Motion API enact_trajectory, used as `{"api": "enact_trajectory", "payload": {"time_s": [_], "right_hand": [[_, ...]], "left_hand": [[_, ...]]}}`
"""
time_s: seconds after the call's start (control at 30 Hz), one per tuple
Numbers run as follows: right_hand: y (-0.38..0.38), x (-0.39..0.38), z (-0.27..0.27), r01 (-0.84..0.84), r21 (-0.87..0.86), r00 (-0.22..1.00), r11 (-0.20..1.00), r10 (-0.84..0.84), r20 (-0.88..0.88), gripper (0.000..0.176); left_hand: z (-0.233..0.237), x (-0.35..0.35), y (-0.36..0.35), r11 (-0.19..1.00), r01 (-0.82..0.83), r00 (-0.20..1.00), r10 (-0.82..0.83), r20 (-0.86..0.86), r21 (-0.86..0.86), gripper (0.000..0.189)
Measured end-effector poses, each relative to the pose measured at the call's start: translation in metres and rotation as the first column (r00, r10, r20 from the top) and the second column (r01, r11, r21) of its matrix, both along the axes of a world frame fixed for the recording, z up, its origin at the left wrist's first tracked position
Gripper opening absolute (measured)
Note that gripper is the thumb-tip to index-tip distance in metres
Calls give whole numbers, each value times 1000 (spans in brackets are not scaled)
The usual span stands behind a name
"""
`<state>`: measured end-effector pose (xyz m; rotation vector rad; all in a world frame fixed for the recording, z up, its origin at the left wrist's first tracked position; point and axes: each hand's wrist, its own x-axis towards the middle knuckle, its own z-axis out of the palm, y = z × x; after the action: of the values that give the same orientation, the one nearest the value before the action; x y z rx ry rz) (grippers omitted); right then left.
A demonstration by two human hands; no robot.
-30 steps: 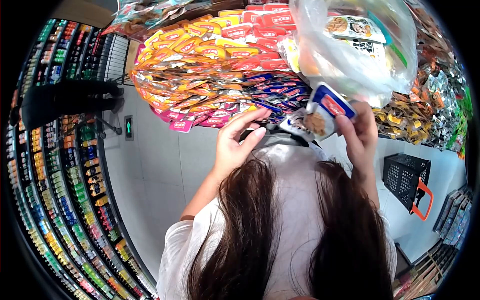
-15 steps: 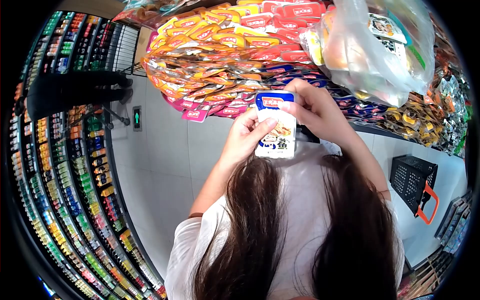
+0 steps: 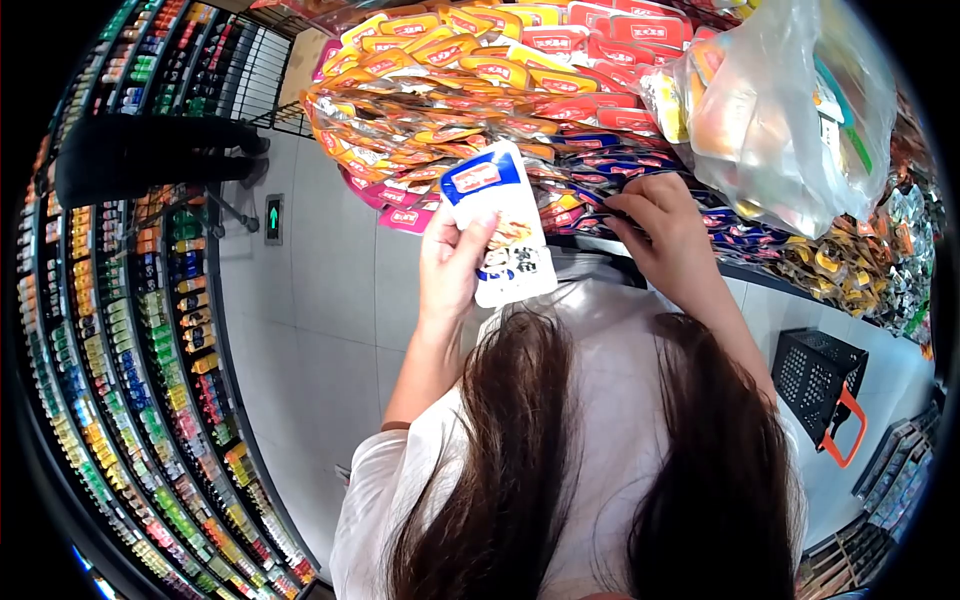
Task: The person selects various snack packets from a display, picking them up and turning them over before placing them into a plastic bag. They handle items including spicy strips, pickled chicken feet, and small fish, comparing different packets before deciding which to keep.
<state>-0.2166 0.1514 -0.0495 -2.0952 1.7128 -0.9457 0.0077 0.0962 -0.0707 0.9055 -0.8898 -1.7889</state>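
A white packet of snack food point(image 3: 515, 215) with a blue top, a red label and a food picture is in my left hand point(image 3: 452, 268). My left thumb lies across its front, and the packet leans to the left. My right hand point(image 3: 665, 230) is apart from it, over a row of dark blue snack packets point(image 3: 625, 165) on the display. Its fingers are curled, with thumb and fingertips close together at the edge of these packets. What they pinch, if anything, is too small to make out.
Orange and yellow packets point(image 3: 400, 115) and red packets point(image 3: 645, 30) fill the display ahead. A filled clear plastic bag point(image 3: 770, 130) rests on its right side. A black basket point(image 3: 815, 375) stands on the floor at right. Drink shelves point(image 3: 150, 370) and a person's dark-clothed legs point(image 3: 160, 160) are at left.
My right hand has let go of the white packet and moved right to the blue packets. My left hand has shifted left and up with the packet, which is now tilted.
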Motion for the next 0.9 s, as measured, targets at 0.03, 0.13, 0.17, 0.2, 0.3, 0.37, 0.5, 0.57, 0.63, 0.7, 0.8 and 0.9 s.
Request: {"api": "enact_trajectory", "payload": {"time_s": [0.03,0.13,0.17,0.2,0.3,0.37,0.5,0.57,0.63,0.7,0.8,0.9], "right_hand": [[2,1,-8,23,-36,1000,999,-23,-12,20],[3,5,-13,38,-90,996,995,-45,-80,23],[3,6,-15,39,-90,996,995,-46,-79,23],[2,7,-17,67,-113,994,991,-77,-84,24],[1,8,-17,100,-134,991,986,-111,-80,25],[1,8,-17,96,-123,991,988,-106,-79,23],[0,10,-20,96,-136,989,986,-110,-103,20],[-2,15,-14,84,-134,993,987,-95,-76,21],[-2,19,-4,86,-130,994,988,-94,-58,21],[-3,26,8,-19,-106,994,994,31,106,19],[-6,40,20,-226,392,870,892,4,493,16],[-7,57,-11,-398,468,698,789,-71,713,25]], "left_hand": [[3,2,-1,999,-36,999,36,20,1,24],[10,8,-5,989,-139,990,139,4,55,23],[9,11,-6,989,-145,989,145,6,29,22],[9,12,-7,989,-145,989,145,8,29,22],[9,15,-9,986,-167,985,168,37,-7,25],[5,17,-11,982,-188,982,188,22,-11,23],[7,17,-12,981,-190,981,191,41,-28,24],[11,15,-11,987,-163,986,163,23,-15,24],[12,9,-9,986,-166,986,166,12,-2,24],[14,0,-6,986,-165,986,165,-18,0,25],[19,-14,-3,985,-172,984,172,-45,2,25],[22,-21,-1,985,-174,984,174,-42,-4,24]]}}
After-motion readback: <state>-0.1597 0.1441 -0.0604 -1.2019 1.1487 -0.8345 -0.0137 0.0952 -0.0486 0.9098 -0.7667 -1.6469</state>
